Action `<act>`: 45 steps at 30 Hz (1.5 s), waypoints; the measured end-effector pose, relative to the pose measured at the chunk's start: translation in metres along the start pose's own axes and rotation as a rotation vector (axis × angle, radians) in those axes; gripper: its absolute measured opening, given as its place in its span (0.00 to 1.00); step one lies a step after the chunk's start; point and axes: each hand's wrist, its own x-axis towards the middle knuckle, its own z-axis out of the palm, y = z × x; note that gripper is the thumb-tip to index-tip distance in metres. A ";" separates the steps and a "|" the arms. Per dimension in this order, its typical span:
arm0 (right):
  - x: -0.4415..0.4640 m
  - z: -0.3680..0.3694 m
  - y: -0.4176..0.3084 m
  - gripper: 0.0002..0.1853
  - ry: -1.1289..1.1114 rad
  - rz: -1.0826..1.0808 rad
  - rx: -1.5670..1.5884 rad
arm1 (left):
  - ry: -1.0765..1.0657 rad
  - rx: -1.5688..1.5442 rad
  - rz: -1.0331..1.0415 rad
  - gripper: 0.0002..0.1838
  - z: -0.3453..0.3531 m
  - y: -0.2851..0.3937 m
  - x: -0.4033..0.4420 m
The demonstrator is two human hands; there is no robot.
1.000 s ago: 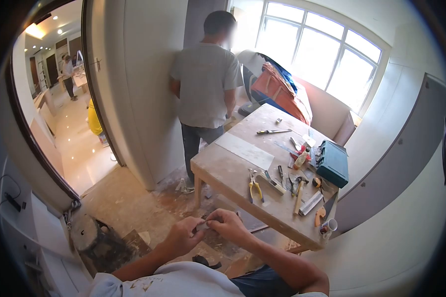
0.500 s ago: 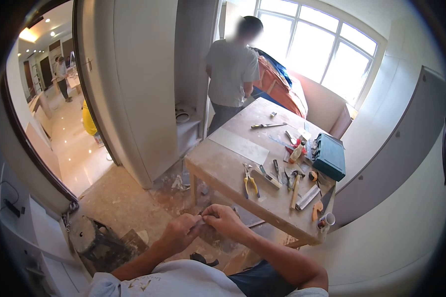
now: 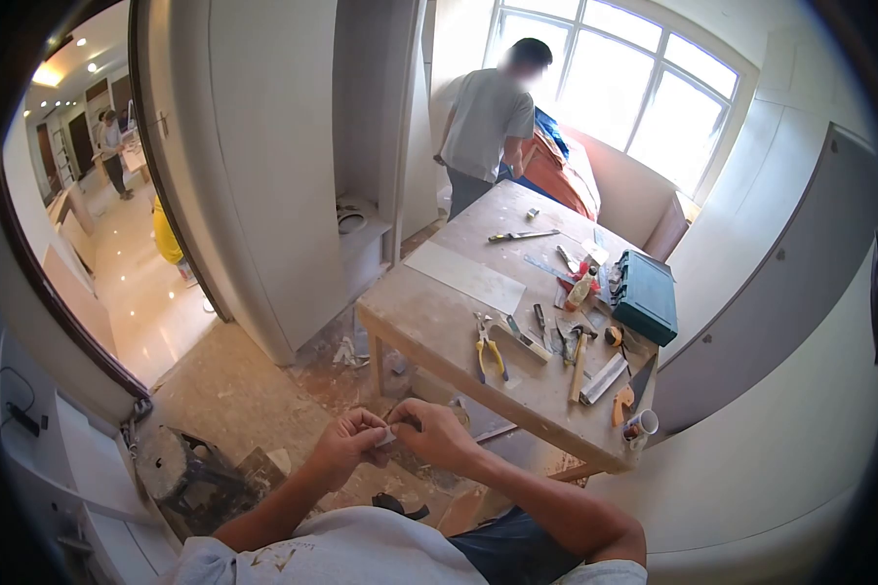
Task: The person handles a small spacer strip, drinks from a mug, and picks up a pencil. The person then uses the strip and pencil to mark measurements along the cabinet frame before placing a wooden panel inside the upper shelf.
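Note:
In front of my chest, to the left of the worktable's near corner, my two hands meet over a small whitish piece (image 3: 387, 437), too small to name. My left hand (image 3: 345, 450) pinches it between thumb and fingers. From the other side, the bent fingers of my right hand (image 3: 433, 435) close on it too. Nearest on the wooden table (image 3: 400, 317) lie yellow-handled pliers (image 3: 490, 351), a claw hammer (image 3: 579, 363) and a flat white sheet (image 3: 466, 276).
A teal toolbox (image 3: 646, 297), a glue bottle (image 3: 580, 290) and a paper cup (image 3: 642, 424) stand on the table. Behind it a person (image 3: 488, 127) faces the window side. A dusty stool (image 3: 180, 468) stands at lower left beside the doorway.
My hands have parted slightly, showing more of the small whitish piece between them. Beyond the table, the other person has moved right and leans toward the orange and blue covering. The view has shifted slightly.

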 end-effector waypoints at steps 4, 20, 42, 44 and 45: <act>0.001 0.008 0.013 0.13 0.025 -0.024 -0.002 | 0.034 0.197 0.131 0.06 0.002 -0.008 0.000; -0.003 0.004 0.015 0.15 -0.150 -0.277 -0.224 | -0.072 -0.160 -0.180 0.07 -0.022 -0.014 0.008; 0.002 0.002 0.026 0.09 -0.121 -0.424 -0.110 | -0.100 -0.252 -0.268 0.07 -0.024 -0.014 0.010; 0.003 -0.002 0.024 0.12 -0.159 -0.380 -0.148 | -0.119 -0.239 -0.281 0.07 -0.027 -0.017 0.011; 0.002 -0.005 0.023 0.15 -0.215 -0.344 -0.178 | -0.122 -0.232 -0.286 0.07 -0.025 -0.017 0.011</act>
